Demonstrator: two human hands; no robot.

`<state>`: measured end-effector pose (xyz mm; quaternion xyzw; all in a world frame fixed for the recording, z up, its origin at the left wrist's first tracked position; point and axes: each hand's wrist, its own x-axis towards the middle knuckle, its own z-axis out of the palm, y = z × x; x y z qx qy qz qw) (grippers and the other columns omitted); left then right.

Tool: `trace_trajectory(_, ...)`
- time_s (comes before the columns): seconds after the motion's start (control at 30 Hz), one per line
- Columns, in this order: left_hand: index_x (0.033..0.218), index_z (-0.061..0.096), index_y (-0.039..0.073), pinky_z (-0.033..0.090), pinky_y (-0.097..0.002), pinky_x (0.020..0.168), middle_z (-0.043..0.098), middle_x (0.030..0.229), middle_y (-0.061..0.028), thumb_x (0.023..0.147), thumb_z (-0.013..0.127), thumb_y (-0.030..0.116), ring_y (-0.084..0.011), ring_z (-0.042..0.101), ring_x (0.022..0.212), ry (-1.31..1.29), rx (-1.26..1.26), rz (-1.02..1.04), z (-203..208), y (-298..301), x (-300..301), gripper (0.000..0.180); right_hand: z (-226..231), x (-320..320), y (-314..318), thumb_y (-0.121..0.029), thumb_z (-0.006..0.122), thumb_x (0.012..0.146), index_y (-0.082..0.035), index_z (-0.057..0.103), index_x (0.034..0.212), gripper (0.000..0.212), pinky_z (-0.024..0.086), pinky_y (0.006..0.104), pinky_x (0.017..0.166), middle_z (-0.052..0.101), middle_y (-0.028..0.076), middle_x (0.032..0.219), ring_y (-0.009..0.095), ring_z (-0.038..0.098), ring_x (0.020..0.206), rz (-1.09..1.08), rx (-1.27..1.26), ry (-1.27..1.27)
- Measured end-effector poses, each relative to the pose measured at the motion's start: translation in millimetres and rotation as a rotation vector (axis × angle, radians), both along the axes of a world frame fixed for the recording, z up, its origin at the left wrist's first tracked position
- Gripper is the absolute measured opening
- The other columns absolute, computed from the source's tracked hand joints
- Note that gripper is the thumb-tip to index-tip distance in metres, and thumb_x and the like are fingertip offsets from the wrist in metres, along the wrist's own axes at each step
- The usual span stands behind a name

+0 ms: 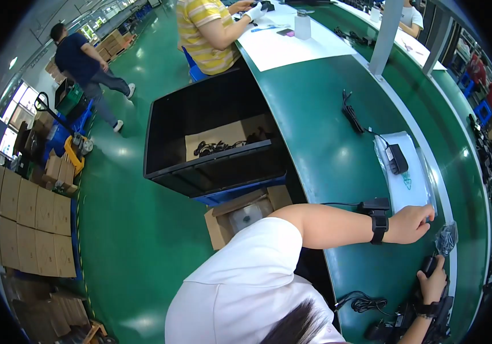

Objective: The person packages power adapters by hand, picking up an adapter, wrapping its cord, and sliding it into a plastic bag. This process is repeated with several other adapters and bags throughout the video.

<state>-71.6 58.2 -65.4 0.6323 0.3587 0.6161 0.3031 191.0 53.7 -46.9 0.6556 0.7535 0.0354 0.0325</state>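
Observation:
My left hand (pixel 409 224) reaches across the green bench, fingers curled closed at the near end of a stack of clear plastic bags (pixel 406 189). Whatever it pinches, if anything, is hidden. A black power adapter (pixel 396 159) with its cord lies on that stack. Lower right, my right hand (pixel 434 282) is closed around another black power adapter (pixel 429 264). Just beyond it a clear bag with dark contents (pixel 446 238) rests by the bench's rail. Black wristbands circle both my wrists.
Coiled black cables (pixel 362 302) and a dark pile of adapters (pixel 388 329) lie near me. Another black cable (pixel 351 112) is farther up the bench. Left of the bench stand a black bin (pixel 206 172) holding cables and an open carton (pixel 221 227). A co-worker (pixel 209 37) sits at the far end.

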Motion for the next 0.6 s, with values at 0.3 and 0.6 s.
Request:
trace_trajectory(0.3,0.093,0.050,0.005,0.045,-0.0386,0.058,0.056,0.068,-0.0156,0.079,0.051,0.010,-0.0297,0.057,0.063,0.094,-0.005,0.077,-1.1,8.4,-6.4,0.015,57.4,50.4,-24.0,-0.010,0.057,0.084,-0.005,0.034,0.128,0.051,0.041,0.0301,0.087,0.051,0.012,0.107,0.017,0.053,0.096,-0.059,0.419,1.275)
trace_trajectory(0.6,0.108,0.052,0.000,0.042,-0.0253,0.081,0.057,0.093,-0.0041,0.089,0.053,0.032,-0.0113,0.053,0.091,-0.168,-0.373,-0.746,84.0,-17.7,35.2,0.038,130.3,-13.7,-84.4,-0.001,0.073,0.060,-0.007,0.051,0.111,0.056,0.041,0.0354,0.091,0.054,0.013,0.113,0.026,0.050,0.107,0.482,0.444,0.871)
